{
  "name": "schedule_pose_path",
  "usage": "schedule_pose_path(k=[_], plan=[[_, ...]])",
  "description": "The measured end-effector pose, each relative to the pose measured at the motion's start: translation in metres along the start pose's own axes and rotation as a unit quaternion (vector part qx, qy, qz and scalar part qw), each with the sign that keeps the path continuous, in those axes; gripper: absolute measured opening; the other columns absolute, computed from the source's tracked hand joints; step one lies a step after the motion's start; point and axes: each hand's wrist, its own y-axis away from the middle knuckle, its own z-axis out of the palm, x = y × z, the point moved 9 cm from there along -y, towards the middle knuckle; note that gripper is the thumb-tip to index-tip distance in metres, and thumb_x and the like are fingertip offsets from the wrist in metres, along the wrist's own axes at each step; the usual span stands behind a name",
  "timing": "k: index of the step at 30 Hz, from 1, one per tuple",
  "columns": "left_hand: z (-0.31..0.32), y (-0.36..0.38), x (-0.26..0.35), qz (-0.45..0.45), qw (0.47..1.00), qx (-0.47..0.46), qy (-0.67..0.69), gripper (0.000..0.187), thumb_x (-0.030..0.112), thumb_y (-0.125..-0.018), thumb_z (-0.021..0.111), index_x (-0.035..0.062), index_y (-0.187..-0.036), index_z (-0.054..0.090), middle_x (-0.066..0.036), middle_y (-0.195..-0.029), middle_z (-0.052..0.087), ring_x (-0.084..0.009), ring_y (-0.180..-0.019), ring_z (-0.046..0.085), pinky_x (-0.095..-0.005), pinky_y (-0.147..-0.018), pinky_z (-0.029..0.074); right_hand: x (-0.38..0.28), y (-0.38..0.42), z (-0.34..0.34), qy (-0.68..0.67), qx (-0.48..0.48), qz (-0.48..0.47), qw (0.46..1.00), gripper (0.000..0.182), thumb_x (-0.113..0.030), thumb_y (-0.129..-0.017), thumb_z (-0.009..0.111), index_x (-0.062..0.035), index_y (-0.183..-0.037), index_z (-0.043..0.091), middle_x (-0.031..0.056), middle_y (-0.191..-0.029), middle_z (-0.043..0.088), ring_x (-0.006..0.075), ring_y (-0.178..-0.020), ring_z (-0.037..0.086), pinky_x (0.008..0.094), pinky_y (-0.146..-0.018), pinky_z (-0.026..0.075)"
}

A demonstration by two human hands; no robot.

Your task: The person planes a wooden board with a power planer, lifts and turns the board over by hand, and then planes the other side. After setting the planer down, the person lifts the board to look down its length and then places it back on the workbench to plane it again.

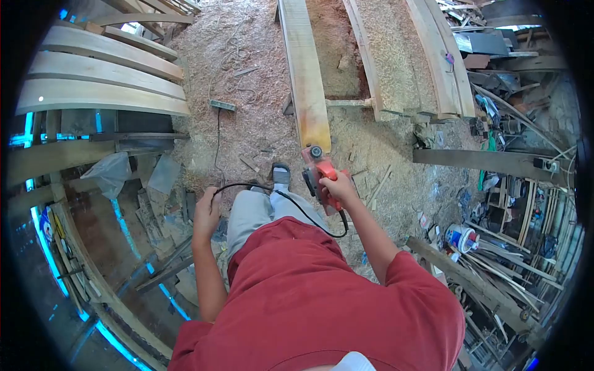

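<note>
My right hand [339, 188] is wrapped around the rear handle of a red electric planer [323, 168] with a round black front knob. The planer hangs at the near end of a long wooden plank [304, 74], its front overlapping the plank's end in this view. From its back a black power cord [297, 205] loops across my legs to my left hand [206, 209]. That hand is closed on the cord, out to the left of my thigh.
Wood shavings cover the floor [260, 74], where a power strip [223, 106] lies with its cable. Thick curved planks [117, 74] are stacked at left. More boards [442, 59] stand at right, near a beam [476, 158], a white bucket [461, 238] and scrap wood.
</note>
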Motion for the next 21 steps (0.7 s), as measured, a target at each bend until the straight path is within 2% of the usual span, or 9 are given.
schedule_pose_path(k=[2,4,6,9,11,12,14,17,21], plan=[[0.019,0.000,-0.024,-0.032,0.989,-0.122,-0.075,0.022,0.022,-0.104,0.059,0.0001,-0.107,0.061,-0.025,-0.092,0.065,-0.0452,-0.083,0.063,-0.0464,-0.072,0.049,-0.002,0.008,0.004,-0.005,-0.009,0.000,1.000,0.036,-0.022,-0.086,0.073,-0.0028,-0.116,0.067,0.0053,-0.081,0.069,0.0146,-0.063,0.066,0.0317,-0.057,0.053],[0.024,0.000,-0.039,-0.032,0.985,-0.151,-0.074,0.022,0.021,-0.104,0.059,-0.0004,-0.105,0.060,-0.027,-0.093,0.065,-0.0478,-0.086,0.062,-0.0480,-0.073,0.049,-0.013,0.014,0.008,-0.027,0.009,-0.032,0.999,0.028,-0.020,-0.089,0.072,-0.0026,-0.110,0.067,0.0056,-0.082,0.070,0.0146,-0.066,0.068,0.0331,-0.058,0.053],[0.022,0.001,-0.059,-0.033,0.979,-0.186,-0.076,0.022,0.021,-0.104,0.060,-0.0008,-0.103,0.059,-0.028,-0.093,0.064,-0.0505,-0.089,0.060,-0.0495,-0.074,0.049,-0.014,0.018,0.012,-0.017,0.020,-0.018,1.000,0.033,-0.022,-0.088,0.073,-0.0018,-0.113,0.067,0.0067,-0.084,0.071,0.0156,-0.066,0.069,0.0334,-0.059,0.054],[0.015,0.009,-0.076,-0.011,0.975,-0.204,-0.088,0.021,0.020,-0.104,0.060,-0.0010,-0.103,0.059,-0.028,-0.090,0.064,-0.0494,-0.086,0.062,-0.0500,-0.073,0.049,-0.024,0.036,0.017,0.004,0.037,0.012,0.999,0.036,-0.023,-0.086,0.072,-0.0007,-0.115,0.067,0.0080,-0.085,0.072,0.0170,-0.065,0.071,0.0340,-0.060,0.056],[-0.008,0.004,-0.055,0.098,0.983,-0.142,-0.068,0.018,0.017,-0.103,0.061,-0.0008,-0.105,0.059,-0.025,-0.084,0.063,-0.0479,-0.080,0.061,-0.0463,-0.070,0.049,-0.024,0.042,0.024,0.004,0.048,0.021,0.999,0.035,-0.022,-0.086,0.071,-0.0004,-0.113,0.067,0.0082,-0.085,0.072,0.0175,-0.065,0.071,0.0343,-0.060,0.057],[-0.015,0.004,-0.051,0.101,0.983,-0.138,-0.068,0.018,0.017,-0.103,0.061,-0.0008,-0.105,0.059,-0.025,-0.084,0.063,-0.0479,-0.080,0.061,-0.0463,-0.070,0.049,-0.020,0.042,0.025,-0.003,0.055,0.016,0.998,0.033,-0.021,-0.086,0.070,-0.0004,-0.111,0.068,0.0081,-0.083,0.072,0.0174,-0.064,0.071,0.0339,-0.060,0.057],[-0.017,0.007,-0.049,-0.006,0.985,-0.161,0.059,0.013,0.012,-0.103,0.060,-0.0003,-0.107,0.060,-0.022,-0.080,0.061,-0.0438,-0.075,0.061,-0.0418,-0.068,0.049,-0.009,0.041,0.031,-0.011,0.062,0.010,0.998,0.030,-0.020,-0.086,0.069,-0.0005,-0.109,0.069,0.0080,-0.081,0.072,0.0174,-0.063,0.071,0.0334,-0.059,0.056],[-0.014,0.002,-0.046,0.077,0.989,-0.123,0.026,0.012,0.010,-0.101,0.062,0.0006,-0.108,0.061,-0.019,-0.077,0.059,-0.0363,-0.069,0.061,-0.0384,-0.066,0.049,0.013,0.047,0.039,-0.013,0.079,0.009,0.997,0.026,-0.018,-0.085,0.066,-0.0012,-0.105,0.069,0.0084,-0.081,0.072,0.0169,-0.064,0.071,0.0325,-0.059,0.056],[-0.005,0.006,-0.026,0.058,0.986,-0.116,0.101,0.013,0.011,-0.099,0.065,0.0012,-0.107,0.062,-0.016,-0.076,0.060,-0.0288,-0.068,0.061,-0.0374,-0.066,0.049,0.012,0.050,0.054,-0.067,0.086,-0.025,0.994,0.021,-0.015,-0.088,0.067,-0.0022,-0.105,0.068,0.0063,-0.080,0.071,0.0149,-0.063,0.069,0.0313,-0.056,0.055]])
